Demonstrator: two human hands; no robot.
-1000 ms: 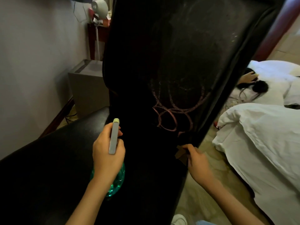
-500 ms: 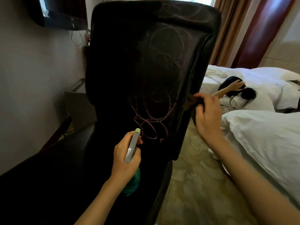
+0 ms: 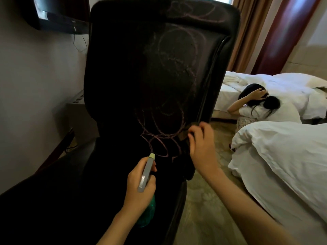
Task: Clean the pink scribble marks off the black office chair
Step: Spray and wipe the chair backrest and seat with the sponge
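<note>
The black office chair (image 3: 123,85) fills the middle of the head view, its backrest facing me. Pink scribble marks (image 3: 159,142) loop across the lower backrest, with fainter loops higher up and along the top edge. My left hand (image 3: 139,183) grips a green spray bottle (image 3: 146,213) with a grey trigger head, its nozzle pointing up at the scribbles. My right hand (image 3: 200,145) holds a dark cloth (image 3: 184,137) against the backrest's right edge, beside the bright marks.
Two beds with white bedding (image 3: 283,165) stand to the right, and a person (image 3: 254,106) lies between them. A wall-mounted screen (image 3: 53,20) and a low grey unit (image 3: 77,110) sit on the left. Patterned carpet (image 3: 208,200) lies below the chair's right side.
My right hand with the cloth rose from the backrest's lower edge to its right side, then shifted inward to the scribbles. The spray bottle came closer to the marks. The view tilted up.
</note>
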